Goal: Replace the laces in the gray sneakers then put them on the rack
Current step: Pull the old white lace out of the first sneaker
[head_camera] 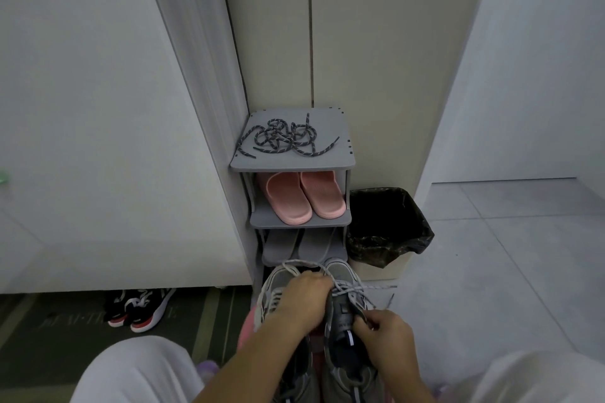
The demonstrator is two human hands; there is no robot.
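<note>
Though gray, sneakers [340, 271] with pale laces [373, 287].

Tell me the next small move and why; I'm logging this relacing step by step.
Probably draw the slack light lace through the eyelet by the right hand, with the left hand holding it higher up: the lace loops loosely over the sneaker toe, ends free, so it isn't ready for the rack.
</note>
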